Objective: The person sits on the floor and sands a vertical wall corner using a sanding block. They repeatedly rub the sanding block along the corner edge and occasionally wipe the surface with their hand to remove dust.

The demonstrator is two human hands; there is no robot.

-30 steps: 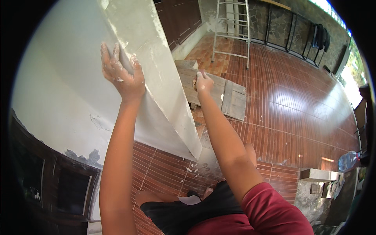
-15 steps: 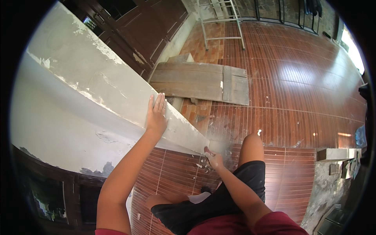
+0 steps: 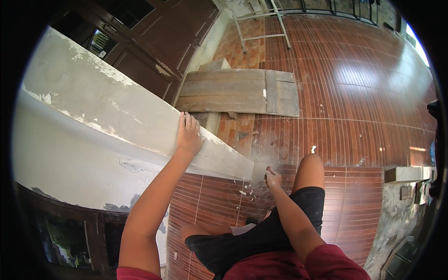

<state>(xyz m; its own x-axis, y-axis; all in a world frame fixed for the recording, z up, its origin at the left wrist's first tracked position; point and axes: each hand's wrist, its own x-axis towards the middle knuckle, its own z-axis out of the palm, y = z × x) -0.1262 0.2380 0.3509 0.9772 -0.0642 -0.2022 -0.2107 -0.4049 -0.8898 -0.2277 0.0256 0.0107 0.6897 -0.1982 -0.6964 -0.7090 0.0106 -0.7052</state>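
My left hand point(image 3: 189, 135) rests on the peeling white pillar point(image 3: 135, 109), its fingers stretched out along the edge nearest the door. Lower on the same pillar, close to the floor, my right hand point(image 3: 273, 179) is closed round a small reddish-brown hand tool point(image 3: 268, 170). Only the end of this tool shows, so its exact kind is unclear. Pale dust hangs around my right hand and the pillar's foot. White flakes point(image 3: 243, 192) lie scattered on the floor tiles beneath it.
A wooden board point(image 3: 233, 93) lies beyond the pillar, with a metal ladder point(image 3: 262, 36) standing farther back. A brown panelled door point(image 3: 156, 51) is at the upper left. My bent knee point(image 3: 311, 165) is right of my right hand. A low concrete ledge point(image 3: 406, 174) stands at the right.
My right hand has shifted right and slightly up, a little away from the pillar's edge, still gripping the tool. My left hand stays on the pillar, its fingers bent slightly more. The view has tilted a little.
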